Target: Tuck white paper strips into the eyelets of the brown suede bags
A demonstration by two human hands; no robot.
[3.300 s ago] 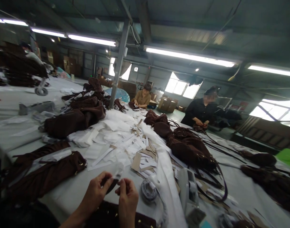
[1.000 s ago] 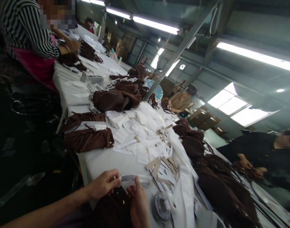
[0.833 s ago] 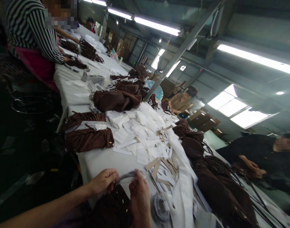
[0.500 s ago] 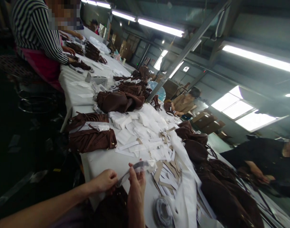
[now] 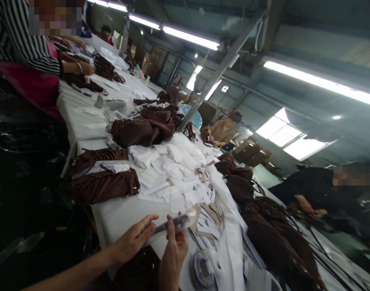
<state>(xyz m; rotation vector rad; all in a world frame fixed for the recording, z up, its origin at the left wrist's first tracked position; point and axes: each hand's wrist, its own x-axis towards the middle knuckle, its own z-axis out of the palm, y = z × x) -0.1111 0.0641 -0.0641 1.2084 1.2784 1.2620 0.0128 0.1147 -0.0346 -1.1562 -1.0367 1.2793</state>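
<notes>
My right hand (image 5: 174, 242) is closed around a dark strap (image 5: 181, 220) wrapped in clear plastic, thumb on the near side. To its left, my left hand (image 5: 138, 236) has its fingers stretched out beside the strap's lower end; whether they touch it I cannot tell. Below both hands a dark brown bag (image 5: 139, 268) lies in shadow at the table's near edge, partly hidden by my forearms. A coil of plastic-wrapped strap (image 5: 202, 270) rests on the table to the right of my right hand.
Brown gathered bags (image 5: 104, 186) lie at the table's left edge, with more bags (image 5: 133, 132) behind. White paper (image 5: 169, 161) and card strips (image 5: 209, 220) cover the middle. Dark bags (image 5: 272, 242) line the right side. Co-workers stand or sit around; a metal post (image 5: 215, 76) rises beyond.
My left hand has gone from closed at the strap's end to fingers extended. The strap in my right hand now lies straighter. The view has shifted slightly right.
</notes>
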